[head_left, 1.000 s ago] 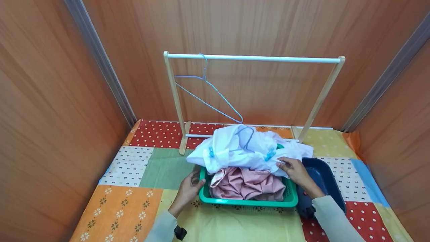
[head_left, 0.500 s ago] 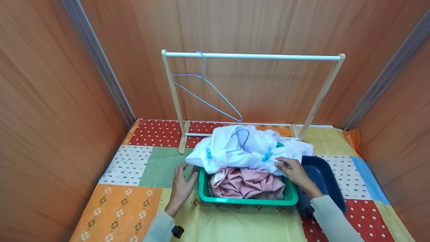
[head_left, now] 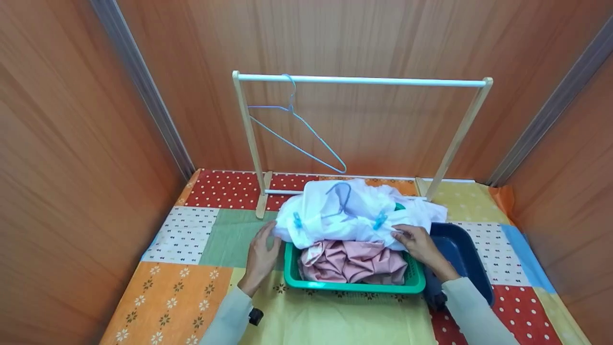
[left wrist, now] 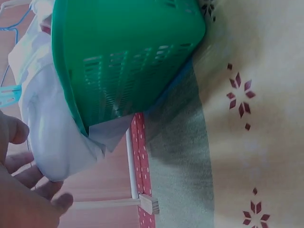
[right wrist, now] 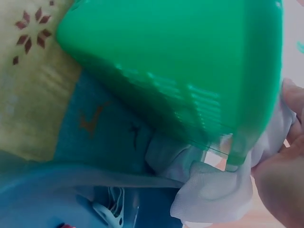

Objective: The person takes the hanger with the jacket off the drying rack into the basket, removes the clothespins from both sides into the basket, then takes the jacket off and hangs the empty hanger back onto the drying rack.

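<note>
A white cloth garment (head_left: 316, 206) lies bunched over the back of a green basket (head_left: 354, 288). Two light-blue clothespins (head_left: 297, 220) sit on it, one at each side, and a grey-blue strip (head_left: 343, 199) shows between them. My left hand (head_left: 261, 256) is at the garment's left edge; in the left wrist view its fingers (left wrist: 31, 175) touch the cloth, while the thumb stands apart. My right hand (head_left: 419, 244) pinches the garment near the right clothespin. In front, a crumpled pink cloth (head_left: 352, 262) fills the basket.
Behind the basket stands a rack with a white bar (head_left: 364, 81), a blue hanger (head_left: 311, 129) hooking onto it. A dark blue tray (head_left: 459, 254) sits right of the basket, holding clothespins (right wrist: 114, 209). Wooden panels (head_left: 383, 38) enclose the patchwork-covered table (head_left: 182, 292).
My left hand left the basket's left rim, opened out to the left, then came against the garment's left edge, which has shifted slightly right. My right hand keeps its pinch in place.
</note>
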A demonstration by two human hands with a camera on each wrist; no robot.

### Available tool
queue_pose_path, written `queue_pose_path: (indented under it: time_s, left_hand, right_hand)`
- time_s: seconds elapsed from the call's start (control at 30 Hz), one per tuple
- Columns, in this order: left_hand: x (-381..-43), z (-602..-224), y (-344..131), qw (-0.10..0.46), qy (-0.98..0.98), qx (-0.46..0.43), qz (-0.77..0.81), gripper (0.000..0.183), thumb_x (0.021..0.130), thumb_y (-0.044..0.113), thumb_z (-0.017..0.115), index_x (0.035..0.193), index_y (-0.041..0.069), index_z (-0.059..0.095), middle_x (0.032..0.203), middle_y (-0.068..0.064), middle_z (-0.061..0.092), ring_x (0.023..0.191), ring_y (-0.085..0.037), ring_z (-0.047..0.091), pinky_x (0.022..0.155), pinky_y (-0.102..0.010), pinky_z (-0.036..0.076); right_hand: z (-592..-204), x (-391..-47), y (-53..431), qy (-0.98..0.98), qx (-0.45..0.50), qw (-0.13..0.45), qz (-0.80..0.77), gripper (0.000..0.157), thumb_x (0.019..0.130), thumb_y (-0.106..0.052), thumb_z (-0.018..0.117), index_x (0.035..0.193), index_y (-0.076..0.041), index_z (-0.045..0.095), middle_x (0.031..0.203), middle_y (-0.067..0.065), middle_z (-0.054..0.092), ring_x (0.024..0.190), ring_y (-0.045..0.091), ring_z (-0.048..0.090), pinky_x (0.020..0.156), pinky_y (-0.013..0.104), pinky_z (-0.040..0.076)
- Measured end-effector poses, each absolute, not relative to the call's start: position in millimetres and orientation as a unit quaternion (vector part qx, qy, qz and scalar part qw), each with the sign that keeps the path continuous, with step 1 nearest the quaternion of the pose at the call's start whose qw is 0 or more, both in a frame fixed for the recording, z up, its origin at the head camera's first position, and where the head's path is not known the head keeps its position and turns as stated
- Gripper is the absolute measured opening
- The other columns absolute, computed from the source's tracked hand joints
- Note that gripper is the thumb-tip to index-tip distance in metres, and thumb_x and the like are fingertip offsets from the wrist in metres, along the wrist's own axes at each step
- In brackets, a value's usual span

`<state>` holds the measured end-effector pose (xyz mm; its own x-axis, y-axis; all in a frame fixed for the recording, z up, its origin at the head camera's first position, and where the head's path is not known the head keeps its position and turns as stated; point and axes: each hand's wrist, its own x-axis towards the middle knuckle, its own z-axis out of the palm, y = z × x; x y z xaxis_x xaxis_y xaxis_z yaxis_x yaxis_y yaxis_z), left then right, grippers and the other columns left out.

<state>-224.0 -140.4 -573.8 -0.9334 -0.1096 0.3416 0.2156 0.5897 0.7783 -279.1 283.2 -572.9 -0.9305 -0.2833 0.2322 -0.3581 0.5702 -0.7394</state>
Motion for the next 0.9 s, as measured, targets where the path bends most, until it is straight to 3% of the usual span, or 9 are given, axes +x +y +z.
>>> queue_pose_path:
  time_s: [0.13, 0.37, 0.5, 0.9]
  left_hand:
    - [-225, -575, -139, 0.179, -0.886, -0.052, -0.424, 0.036, 0.097, 0.013, 0.061, 0.132, 0.006, 0.060, 0.136, -0.015, 0.060, 0.127, -0.032, 0.057, 0.105, -0.049, 0.046]
    - [-227, -567, -132, 0.238, -0.895, -0.131, -0.353, 0.033, 0.094, 0.011, 0.065, 0.126, 0.003, 0.065, 0.127, -0.014, 0.067, 0.119, -0.030, 0.063, 0.097, -0.044, 0.051]
    - [-230, -566, -129, 0.245, -0.898, -0.124, -0.345, 0.029, 0.094, 0.011, 0.065, 0.121, 0.004, 0.069, 0.121, -0.012, 0.070, 0.114, -0.028, 0.066, 0.094, -0.042, 0.054]
    - [-237, -571, -124, 0.267, -0.897, -0.092, -0.340, 0.017, 0.092, 0.008, 0.067, 0.106, 0.008, 0.076, 0.105, -0.009, 0.076, 0.097, -0.024, 0.073, 0.081, -0.040, 0.059]
  right_hand:
    - [-573, -277, 288, -0.888, 0.164, 0.044, 0.427, 0.022, 0.095, -0.016, 0.065, 0.113, -0.006, 0.073, 0.103, 0.011, 0.075, 0.078, 0.004, 0.064, 0.073, 0.025, 0.052]
    - [-567, -276, 292, -0.896, 0.135, 0.049, 0.419, 0.021, 0.093, -0.015, 0.067, 0.111, -0.006, 0.073, 0.104, 0.012, 0.075, 0.082, 0.007, 0.065, 0.076, 0.030, 0.053]
    - [-570, -277, 289, -0.893, 0.131, 0.041, 0.429, 0.023, 0.095, -0.018, 0.065, 0.114, -0.007, 0.072, 0.108, 0.012, 0.074, 0.087, 0.008, 0.066, 0.078, 0.029, 0.053]
    - [-577, -276, 287, -0.887, 0.122, 0.080, 0.437, 0.017, 0.092, -0.010, 0.067, 0.107, -0.006, 0.074, 0.099, 0.010, 0.075, 0.077, 0.000, 0.060, 0.073, 0.024, 0.051]
